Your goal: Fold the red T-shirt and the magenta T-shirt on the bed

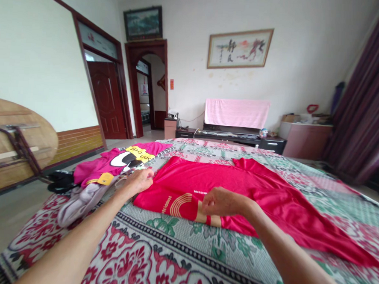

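Note:
A shiny red shirt (182,176) with gold print lies folded lengthwise across the bed, one sleeve stretching off to the right. At its left end, my left hand (141,180) is closed on the edge of the fabric. My right hand (226,201) rests over the printed front, fingers curled down and closed against the cloth; its fingertips are partly hidden. Left of my left hand lie a bright pink garment (94,166) with a cartoon eye and yellow lettering, and a pale greyish garment (78,203).
A patterned bedspread (130,262) covers the bed beneath the clothes. Something black (60,180) lies at the bed's left edge. A folded round wooden table (19,136) leans at the left wall. Beyond the bed stands a low cabinet (237,140) under a pink cloth (237,113).

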Available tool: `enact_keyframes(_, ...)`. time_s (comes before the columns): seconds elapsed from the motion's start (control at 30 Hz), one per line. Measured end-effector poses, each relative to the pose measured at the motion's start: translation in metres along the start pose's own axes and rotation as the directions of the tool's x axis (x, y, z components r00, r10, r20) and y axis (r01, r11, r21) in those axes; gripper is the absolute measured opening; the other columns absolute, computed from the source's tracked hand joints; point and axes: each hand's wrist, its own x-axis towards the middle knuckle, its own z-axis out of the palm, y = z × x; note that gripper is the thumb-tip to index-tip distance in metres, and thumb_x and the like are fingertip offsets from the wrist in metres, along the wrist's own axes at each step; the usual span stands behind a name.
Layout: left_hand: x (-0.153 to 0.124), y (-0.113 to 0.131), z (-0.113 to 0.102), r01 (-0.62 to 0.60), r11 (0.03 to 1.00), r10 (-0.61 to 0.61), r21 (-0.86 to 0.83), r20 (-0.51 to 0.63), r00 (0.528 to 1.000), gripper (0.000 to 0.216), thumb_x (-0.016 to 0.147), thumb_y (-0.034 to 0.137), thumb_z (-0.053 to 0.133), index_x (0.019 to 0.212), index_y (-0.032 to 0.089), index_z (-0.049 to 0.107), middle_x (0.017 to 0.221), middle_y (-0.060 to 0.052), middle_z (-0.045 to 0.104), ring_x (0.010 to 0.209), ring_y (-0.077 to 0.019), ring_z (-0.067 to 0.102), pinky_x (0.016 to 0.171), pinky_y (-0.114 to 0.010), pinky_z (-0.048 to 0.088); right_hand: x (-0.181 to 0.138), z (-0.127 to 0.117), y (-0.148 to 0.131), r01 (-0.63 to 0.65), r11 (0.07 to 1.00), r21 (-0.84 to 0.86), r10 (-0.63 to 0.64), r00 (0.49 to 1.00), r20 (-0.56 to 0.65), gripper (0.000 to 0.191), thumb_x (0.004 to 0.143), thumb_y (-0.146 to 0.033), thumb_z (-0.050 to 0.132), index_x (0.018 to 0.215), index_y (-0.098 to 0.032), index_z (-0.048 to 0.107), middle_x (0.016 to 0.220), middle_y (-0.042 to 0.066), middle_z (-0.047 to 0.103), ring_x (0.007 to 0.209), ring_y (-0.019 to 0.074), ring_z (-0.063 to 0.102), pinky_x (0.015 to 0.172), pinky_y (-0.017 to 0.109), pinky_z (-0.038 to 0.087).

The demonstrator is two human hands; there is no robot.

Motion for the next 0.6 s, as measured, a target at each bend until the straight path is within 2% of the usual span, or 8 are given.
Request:
enact_keyframes(0.1,-0.006,0.019,-0.001,-0.058,0.997,0.054,-0.045,-0.071,0.996,0.036,0.078,0.035,0.048,0.108,0.022,0.064,0.09,-0.006,0.069,0.087,-0.0208,0.062,0.076,-0.028,0.042,0.008,0.008,0.009,0.001,0.998,-0.066,-0.018,0.965,-0.261,0.02,0.074,-0.015,0.051,0.069,-0.017,0.07,0.065,0.0,0.066,0.058,0.0087,0.055,0.055,0.019,0.036)
enact_keyframes(0.17,-0.013,0.032,0.006,-0.181,0.979,0.174,-0.091,-0.075,0.982,0.045,0.081,0.043,0.046,0.117,0.018,0.059,0.104,-0.009,0.067,0.097,-0.0216,0.06,0.086,-0.029,0.042,0.011,0.018,0.015,0.019,0.996,-0.092,-0.052,0.927,-0.372,0.019,0.076,-0.014,0.051,0.077,-0.018,0.07,0.076,0.002,0.068,0.068,0.0107,0.058,0.065,0.021,0.04)
enact_keyframes(0.23,-0.022,0.042,0.018,-0.312,0.942,0.313,-0.124,-0.018,0.95,0.06,0.082,0.052,0.044,0.129,0.017,0.051,0.129,-0.013,0.055,0.117,-0.0247,0.051,0.098,-0.033,0.037,0.012,0.029,0.018,0.044,0.993,-0.112,-0.086,0.91,-0.406,0.02,0.077,-0.015,0.051,0.087,-0.018,0.068,0.086,0.004,0.068,0.078,0.0133,0.06,0.074,0.023,0.043)
enact_keyframes(0.3,-0.031,0.05,0.03,-0.345,0.929,0.359,-0.137,0.098,0.928,0.07,0.08,0.062,0.041,0.137,0.02,0.043,0.146,-0.013,0.036,0.132,-0.0298,0.035,0.107,-0.042,0.027,0.01,0.038,0.019,0.068,0.989,-0.13,-0.116,0.906,-0.408,0.022,0.08,-0.018,0.05,0.095,-0.017,0.066,0.095,0.007,0.066,0.088,0.0155,0.059,0.082,0.027,0.044)
enact_keyframes(0.4,-0.04,0.055,0.04,-0.289,0.949,0.312,-0.129,0.242,0.919,0.076,0.08,0.068,0.034,0.142,0.024,0.035,0.152,-0.01,0.022,0.138,-0.0348,0.018,0.108,-0.056,0.014,0.002,0.047,0.018,0.1,0.985,-0.139,-0.148,0.905,-0.398,0.026,0.085,-0.021,0.046,0.106,-0.016,0.062,0.107,0.01,0.063,0.1,0.0174,0.057,0.092,0.031,0.042)
enact_keyframes(0.5,-0.042,0.055,0.041,-0.274,0.955,0.295,-0.112,0.261,0.919,0.079,0.081,0.069,0.028,0.145,0.023,0.027,0.154,-0.01,0.017,0.14,-0.0341,0.012,0.108,-0.059,0.008,-0.011,0.047,0.021,0.068,0.988,-0.139,-0.12,0.904,-0.411,0.032,0.087,-0.022,0.045,0.115,-0.015,0.057,0.118,0.011,0.059,0.109,0.0186,0.053,0.098,0.033,0.039)
enact_keyframes(0.6,-0.04,0.052,0.043,-0.288,0.953,0.303,-0.096,0.254,0.918,0.081,0.081,0.07,0.028,0.147,0.024,0.022,0.154,-0.009,0.015,0.141,-0.0327,0.011,0.109,-0.058,0.008,-0.031,0.045,0.035,-0.05,0.988,-0.148,-0.025,0.883,-0.468,0.036,0.089,-0.027,0.043,0.121,-0.015,0.054,0.126,0.012,0.055,0.117,0.0202,0.048,0.101,0.037,0.036)
